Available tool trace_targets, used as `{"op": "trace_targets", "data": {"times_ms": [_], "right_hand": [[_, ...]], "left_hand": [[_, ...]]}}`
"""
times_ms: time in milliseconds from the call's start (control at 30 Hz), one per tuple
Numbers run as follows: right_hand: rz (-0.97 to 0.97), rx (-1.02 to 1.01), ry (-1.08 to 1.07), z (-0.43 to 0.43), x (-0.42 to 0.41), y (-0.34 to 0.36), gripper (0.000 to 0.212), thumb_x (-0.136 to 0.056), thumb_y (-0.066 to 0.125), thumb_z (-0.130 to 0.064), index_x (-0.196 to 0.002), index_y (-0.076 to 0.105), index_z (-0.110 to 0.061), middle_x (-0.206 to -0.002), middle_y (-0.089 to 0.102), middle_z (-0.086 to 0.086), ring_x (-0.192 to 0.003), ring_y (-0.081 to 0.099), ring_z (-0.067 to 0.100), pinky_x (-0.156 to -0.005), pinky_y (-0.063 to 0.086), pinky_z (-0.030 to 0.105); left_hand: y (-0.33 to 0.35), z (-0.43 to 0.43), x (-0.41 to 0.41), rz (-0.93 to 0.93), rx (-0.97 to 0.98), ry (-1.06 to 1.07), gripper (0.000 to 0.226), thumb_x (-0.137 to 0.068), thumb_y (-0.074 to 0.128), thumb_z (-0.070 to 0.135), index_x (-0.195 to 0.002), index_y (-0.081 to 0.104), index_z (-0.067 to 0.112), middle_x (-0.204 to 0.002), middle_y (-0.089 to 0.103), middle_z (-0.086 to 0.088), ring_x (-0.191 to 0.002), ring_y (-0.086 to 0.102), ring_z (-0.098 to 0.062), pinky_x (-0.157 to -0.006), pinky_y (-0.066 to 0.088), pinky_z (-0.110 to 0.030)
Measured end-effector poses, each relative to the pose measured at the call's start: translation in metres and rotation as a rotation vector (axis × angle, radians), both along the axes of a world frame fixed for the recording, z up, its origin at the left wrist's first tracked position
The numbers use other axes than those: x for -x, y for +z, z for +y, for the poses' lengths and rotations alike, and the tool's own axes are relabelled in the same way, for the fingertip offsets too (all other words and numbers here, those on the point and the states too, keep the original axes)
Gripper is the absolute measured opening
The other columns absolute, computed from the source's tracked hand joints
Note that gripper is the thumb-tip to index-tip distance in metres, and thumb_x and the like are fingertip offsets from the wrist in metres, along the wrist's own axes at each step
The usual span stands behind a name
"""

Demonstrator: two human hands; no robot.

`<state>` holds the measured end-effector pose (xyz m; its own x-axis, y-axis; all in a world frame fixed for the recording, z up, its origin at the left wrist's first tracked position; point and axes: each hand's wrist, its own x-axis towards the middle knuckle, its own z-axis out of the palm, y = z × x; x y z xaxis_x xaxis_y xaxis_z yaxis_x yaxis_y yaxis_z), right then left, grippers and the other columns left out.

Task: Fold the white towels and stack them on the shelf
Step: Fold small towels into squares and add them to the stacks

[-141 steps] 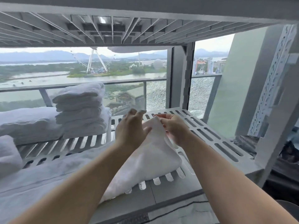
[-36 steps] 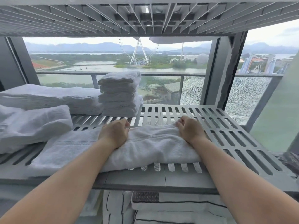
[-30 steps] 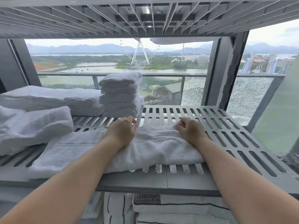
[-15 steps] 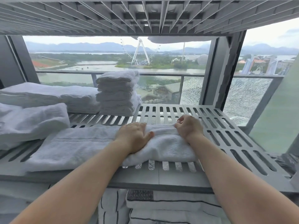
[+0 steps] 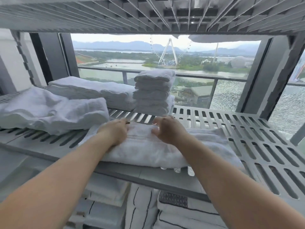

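A white towel point(image 5: 148, 151), folded into a long band with a woven stripe, lies across the front of the grey slatted shelf point(image 5: 257, 139). My left hand point(image 5: 113, 133) rests on its left part, fingers curled over the far edge. My right hand point(image 5: 168, 129) is close beside it, fingers hooked at the same far edge and thumb on top of the cloth. Behind my hands stands a neat stack of folded white towels point(image 5: 153, 91).
Loose white towels point(image 5: 54, 109) lie at the left, and a flat folded pile point(image 5: 92, 90) sits behind them. Another slatted shelf point(image 5: 148, 15) hangs low overhead. Striped linens point(image 5: 181, 210) fill the level below. A window with a railing is behind.
Both hands have slid left along the towel and come closer together, now at its striped part. The view has turned left and moved closer.
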<state>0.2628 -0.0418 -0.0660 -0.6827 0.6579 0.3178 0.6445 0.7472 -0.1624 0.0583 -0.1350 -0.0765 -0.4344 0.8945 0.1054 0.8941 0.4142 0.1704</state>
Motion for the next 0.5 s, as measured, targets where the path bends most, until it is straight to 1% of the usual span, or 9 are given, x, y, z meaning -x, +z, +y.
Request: {"op": "trace_targets", "data": {"times_ms": [67, 133, 200, 267, 333, 433, 500], "right_hand": [[0.0, 0.067, -0.008, 0.0, 0.025, 0.001, 0.042, -0.093, 0.055, -0.039, -0.127, 0.061, -0.015, -0.127, 0.061, 0.012, -0.121, 0.053, 0.031, -0.101, 0.045, 0.039], [0.01, 0.106, -0.033, 0.001, 0.046, 0.0, 0.043, -0.093, 0.054, -0.042, -0.124, 0.063, -0.014, -0.125, 0.064, 0.011, -0.12, 0.054, 0.03, -0.099, 0.046, 0.038], [0.03, 0.129, -0.053, 0.003, 0.058, -0.006, 0.039, -0.091, 0.055, -0.043, -0.113, 0.067, -0.013, -0.118, 0.068, 0.009, -0.114, 0.059, 0.029, -0.092, 0.048, 0.035], [0.072, 0.136, -0.065, 0.007, 0.062, -0.014, 0.028, -0.091, 0.057, -0.042, -0.096, 0.068, -0.016, -0.106, 0.069, 0.008, -0.103, 0.061, 0.028, -0.079, 0.044, 0.032], [0.133, 0.129, -0.072, 0.009, 0.06, -0.019, 0.022, -0.091, 0.06, -0.039, -0.09, 0.065, -0.018, -0.099, 0.069, 0.007, -0.095, 0.061, 0.026, -0.073, 0.04, 0.031], [0.18, 0.067, -0.066, 0.011, 0.051, -0.019, 0.019, -0.09, 0.062, -0.038, -0.09, 0.062, -0.018, -0.094, 0.068, 0.005, -0.089, 0.06, 0.026, -0.071, 0.04, 0.032], [0.191, 0.019, -0.078, 0.012, 0.041, -0.018, 0.021, -0.09, 0.064, -0.037, -0.09, 0.061, -0.016, -0.091, 0.068, 0.006, -0.085, 0.06, 0.027, -0.069, 0.04, 0.032]], "left_hand": [[0.0, -0.003, 0.016, -0.009, -0.029, -0.047, 0.039, -0.101, 0.036, 0.036, -0.136, 0.049, 0.026, -0.144, 0.052, -0.006, -0.13, 0.049, -0.027, -0.108, 0.037, -0.041], [0.002, -0.003, 0.027, 0.08, -0.093, -0.131, 0.035, -0.1, 0.041, 0.036, -0.129, 0.056, 0.023, -0.135, 0.057, -0.006, -0.125, 0.052, -0.025, -0.106, 0.038, -0.038], [0.002, -0.002, 0.033, 0.173, -0.142, -0.193, 0.03, -0.1, 0.043, 0.039, -0.119, 0.06, 0.024, -0.126, 0.061, -0.004, -0.119, 0.055, -0.024, -0.103, 0.04, -0.037], [-0.002, 0.001, 0.036, 0.195, -0.164, -0.234, 0.026, -0.1, 0.043, 0.039, -0.111, 0.06, 0.024, -0.12, 0.065, -0.004, -0.116, 0.056, -0.024, -0.1, 0.04, -0.037], [-0.006, 0.006, 0.036, 0.187, -0.186, -0.246, 0.022, -0.1, 0.043, 0.037, -0.107, 0.059, 0.024, -0.118, 0.065, -0.002, -0.116, 0.056, -0.024, -0.099, 0.04, -0.037], [-0.007, 0.017, 0.033, 0.176, -0.204, -0.257, 0.021, -0.099, 0.043, 0.035, -0.106, 0.059, 0.024, -0.116, 0.066, 0.0, -0.115, 0.055, -0.024, -0.099, 0.039, -0.037], [-0.006, 0.024, 0.027, 0.203, -0.212, -0.273, 0.022, -0.097, 0.042, 0.037, -0.104, 0.059, 0.025, -0.115, 0.066, 0.0, -0.112, 0.057, -0.023, -0.099, 0.039, -0.038]]}}
